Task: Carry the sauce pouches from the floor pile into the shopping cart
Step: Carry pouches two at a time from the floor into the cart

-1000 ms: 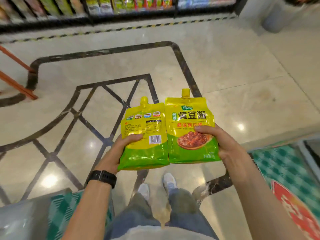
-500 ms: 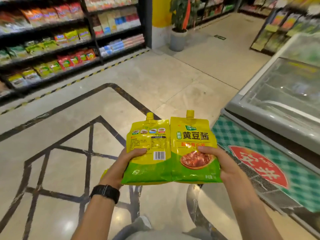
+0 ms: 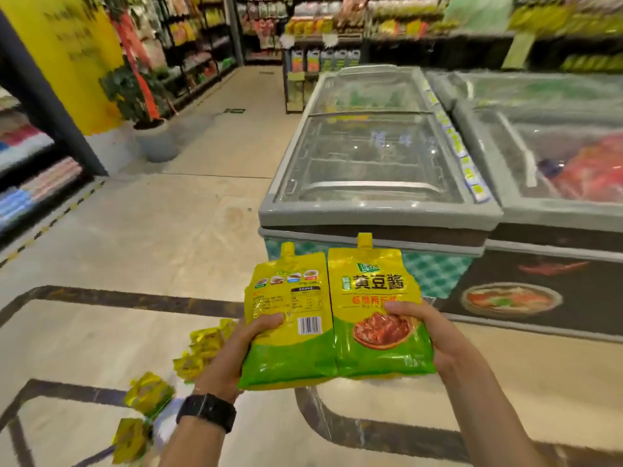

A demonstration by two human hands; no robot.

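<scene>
In mid-frame the left hand [image 3: 232, 348] grips a barcode-side pouch [image 3: 290, 332] and the right hand [image 3: 438, 335] grips a pouch labelled 黄豆酱 [image 3: 374, 291], edges touching, above the marble floor [image 3: 151, 237], with the floor pile [image 3: 199, 352] lower left and glass-lidded freezers [image 3: 371, 163] upper right.

Floor: pale glossy tile floor [image 3: 151, 237], w/ dark inlay bands [image 3: 118, 298] crossing it near me.
Pile: yellow-green sauce pouches [image 3: 205, 345] lying loose on the tile, lower L; more strewn twd the bottom edge. Blurred, can't count.
Freezers: near freezer [image 3: 371, 214] and far-R freezer [image 3: 556, 220] stand on the floor side by side, glass tops.
Pot: grey plant pot [image 3: 156, 144] on the tile, far L, by a yellow pillar [image 3: 67, 62].
Shelving: racks [image 3: 33, 170] along L edge; striped tape [image 3: 50, 224] on the floor in front.
</scene>
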